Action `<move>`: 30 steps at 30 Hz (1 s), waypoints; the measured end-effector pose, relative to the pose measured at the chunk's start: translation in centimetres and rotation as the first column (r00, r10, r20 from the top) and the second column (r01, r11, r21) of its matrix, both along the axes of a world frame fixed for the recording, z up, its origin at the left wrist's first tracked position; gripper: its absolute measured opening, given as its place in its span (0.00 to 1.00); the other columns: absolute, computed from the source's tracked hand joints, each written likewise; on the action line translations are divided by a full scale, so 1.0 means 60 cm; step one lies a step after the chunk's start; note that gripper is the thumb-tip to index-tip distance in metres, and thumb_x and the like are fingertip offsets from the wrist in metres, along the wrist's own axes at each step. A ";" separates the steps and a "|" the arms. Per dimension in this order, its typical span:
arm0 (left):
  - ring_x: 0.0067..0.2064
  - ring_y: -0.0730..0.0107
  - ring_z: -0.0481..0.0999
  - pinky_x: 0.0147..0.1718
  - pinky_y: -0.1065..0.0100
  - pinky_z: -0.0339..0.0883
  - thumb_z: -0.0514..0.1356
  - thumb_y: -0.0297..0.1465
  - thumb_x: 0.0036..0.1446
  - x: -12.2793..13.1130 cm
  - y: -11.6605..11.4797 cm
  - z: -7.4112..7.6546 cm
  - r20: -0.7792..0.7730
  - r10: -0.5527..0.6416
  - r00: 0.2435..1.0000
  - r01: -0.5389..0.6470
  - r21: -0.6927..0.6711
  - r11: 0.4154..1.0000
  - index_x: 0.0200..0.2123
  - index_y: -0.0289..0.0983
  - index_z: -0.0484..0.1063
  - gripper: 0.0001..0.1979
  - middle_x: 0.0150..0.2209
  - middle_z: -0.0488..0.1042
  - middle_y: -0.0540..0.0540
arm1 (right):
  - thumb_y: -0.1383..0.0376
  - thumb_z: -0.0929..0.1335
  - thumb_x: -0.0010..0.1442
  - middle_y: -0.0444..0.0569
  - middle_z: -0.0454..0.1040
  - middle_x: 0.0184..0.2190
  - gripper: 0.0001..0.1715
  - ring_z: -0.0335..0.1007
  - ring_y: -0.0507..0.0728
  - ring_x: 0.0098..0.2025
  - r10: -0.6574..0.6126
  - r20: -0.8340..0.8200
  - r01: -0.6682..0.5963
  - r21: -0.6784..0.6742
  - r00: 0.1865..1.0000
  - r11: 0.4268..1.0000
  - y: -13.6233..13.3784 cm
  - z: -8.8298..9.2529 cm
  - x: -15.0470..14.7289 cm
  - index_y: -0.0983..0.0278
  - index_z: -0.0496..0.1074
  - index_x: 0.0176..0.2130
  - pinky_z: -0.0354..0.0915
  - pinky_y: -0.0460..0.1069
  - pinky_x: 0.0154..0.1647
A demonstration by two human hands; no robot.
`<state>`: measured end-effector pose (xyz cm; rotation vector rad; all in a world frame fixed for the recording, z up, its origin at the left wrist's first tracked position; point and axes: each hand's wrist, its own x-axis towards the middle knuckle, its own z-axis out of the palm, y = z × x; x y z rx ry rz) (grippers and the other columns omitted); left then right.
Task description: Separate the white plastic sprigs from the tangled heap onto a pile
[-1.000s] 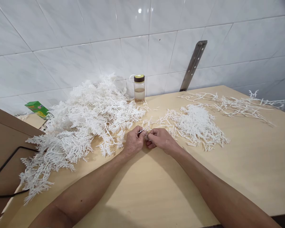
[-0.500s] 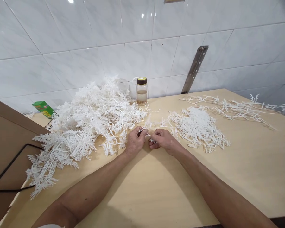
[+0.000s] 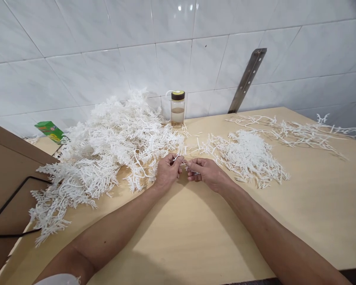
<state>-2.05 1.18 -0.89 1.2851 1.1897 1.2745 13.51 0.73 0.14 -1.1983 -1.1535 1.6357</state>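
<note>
My left hand (image 3: 166,172) and my right hand (image 3: 206,172) meet over the middle of the pale wooden table (image 3: 195,229). Both are closed in a pinch on a small white plastic sprig (image 3: 182,161) held between them, and the right hand's fingers also hold several thin white pieces. A big heap of white branched plastic strips (image 3: 106,146) lies just left of my left hand. A smaller flat pile of short white pieces (image 3: 246,156) lies just right of my right hand.
A clear jar with a dark lid (image 3: 177,108) stands at the tiled wall. Bare white stems (image 3: 296,132) are strewn at the far right. A metal bracket (image 3: 247,79) leans on the wall. A green carton (image 3: 50,131) and a brown board with a black cable (image 3: 8,186) lie left.
My hands have drawn slightly apart, the right one shifting right with thin pieces in its fingers. The camera view wobbled up and back down.
</note>
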 end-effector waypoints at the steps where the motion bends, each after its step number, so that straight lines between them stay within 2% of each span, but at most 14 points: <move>1: 0.14 0.80 0.62 0.14 0.76 0.55 0.63 0.44 0.54 0.001 0.000 -0.001 -0.001 -0.006 1.000 0.006 0.002 1.000 0.30 0.36 0.72 0.16 0.16 0.66 0.56 | 0.51 0.77 0.47 0.48 0.76 0.26 0.22 0.72 0.51 0.26 0.004 -0.014 -0.004 0.001 1.000 1.000 -0.001 0.001 -0.001 0.66 0.72 0.29 0.67 0.44 0.27; 11: 0.17 0.76 0.69 0.18 0.74 0.62 0.64 0.42 0.53 0.004 -0.001 0.002 0.016 -0.028 0.999 0.028 -0.013 1.000 0.29 0.36 0.71 0.15 0.18 0.72 0.53 | 0.59 0.73 0.52 0.47 0.76 0.24 0.13 0.71 0.50 0.26 0.026 0.094 -0.027 0.017 0.995 0.999 -0.002 0.008 -0.016 0.65 0.71 0.25 0.66 0.43 0.26; 15: 0.16 0.77 0.64 0.16 0.74 0.57 0.63 0.42 0.55 0.003 -0.006 0.004 -0.052 -0.043 0.998 0.043 -0.010 0.999 0.27 0.37 0.69 0.15 0.16 0.68 0.55 | 0.62 0.71 0.52 0.45 0.75 0.21 0.11 0.72 0.50 0.22 -0.021 0.134 0.021 -0.001 0.991 1.000 0.001 0.001 -0.017 0.64 0.68 0.25 0.61 0.42 0.20; 18: 0.17 0.77 0.64 0.19 0.74 0.59 0.62 0.41 0.57 0.003 -0.014 0.009 -0.107 -0.031 0.994 0.038 0.069 0.997 0.28 0.37 0.69 0.14 0.15 0.66 0.55 | 0.65 0.70 0.53 0.45 0.74 0.20 0.09 0.71 0.51 0.20 -0.045 0.154 0.047 -0.012 0.987 0.999 0.005 -0.005 -0.019 0.63 0.67 0.24 0.65 0.44 0.20; 21: 0.21 0.77 0.68 0.24 0.74 0.63 0.60 0.40 0.60 0.004 -0.022 0.016 -0.162 -0.003 0.987 0.038 0.218 0.975 0.31 0.37 0.70 0.12 0.18 0.68 0.54 | 0.68 0.69 0.53 0.46 0.75 0.21 0.06 0.73 0.53 0.22 -0.108 0.156 0.112 -0.016 0.982 0.994 0.011 -0.016 -0.020 0.63 0.67 0.26 0.71 0.47 0.25; 23: 0.21 0.77 0.69 0.24 0.74 0.64 0.60 0.40 0.61 0.003 -0.023 0.019 -0.167 -0.010 0.986 0.052 0.251 0.967 0.33 0.37 0.70 0.12 0.20 0.69 0.54 | 0.69 0.68 0.52 0.47 0.76 0.22 0.04 0.74 0.54 0.22 -0.112 0.184 0.115 -0.005 0.977 0.993 0.012 -0.022 -0.017 0.63 0.68 0.28 0.71 0.48 0.25; 25: 0.20 0.77 0.68 0.22 0.74 0.64 0.59 0.41 0.61 -0.001 -0.018 0.021 -0.129 -0.005 0.992 0.036 0.240 0.970 0.35 0.37 0.69 0.13 0.21 0.70 0.54 | 0.69 0.69 0.53 0.46 0.76 0.22 0.04 0.74 0.53 0.21 -0.041 0.216 0.037 0.022 0.976 0.999 0.008 -0.017 -0.009 0.63 0.68 0.29 0.68 0.45 0.21; 27: 0.21 0.78 0.70 0.22 0.74 0.67 0.59 0.42 0.61 -0.005 -0.011 0.023 -0.099 0.007 0.995 0.018 0.247 0.969 0.37 0.36 0.70 0.14 0.25 0.73 0.52 | 0.67 0.70 0.53 0.45 0.76 0.21 0.05 0.73 0.52 0.21 0.101 0.239 -0.115 0.044 0.966 0.992 -0.004 0.005 0.006 0.63 0.68 0.29 0.65 0.44 0.19; 28: 0.22 0.77 0.72 0.23 0.73 0.68 0.59 0.42 0.62 -0.007 -0.007 0.024 -0.087 0.018 0.996 0.005 0.262 0.965 0.38 0.36 0.70 0.14 0.27 0.75 0.51 | 0.66 0.71 0.54 0.45 0.75 0.21 0.06 0.73 0.52 0.21 0.192 0.242 -0.209 0.050 0.951 0.977 -0.012 0.022 0.016 0.63 0.69 0.30 0.66 0.44 0.20; 30: 0.25 0.76 0.75 0.24 0.72 0.71 0.59 0.42 0.62 -0.011 0.000 0.026 -0.048 0.042 0.998 -0.027 0.284 0.958 0.39 0.36 0.70 0.14 0.30 0.76 0.49 | 0.60 0.72 0.56 0.44 0.75 0.21 0.09 0.73 0.52 0.21 0.397 0.220 -0.424 0.087 0.891 0.902 -0.029 0.064 0.041 0.64 0.72 0.33 0.70 0.46 0.24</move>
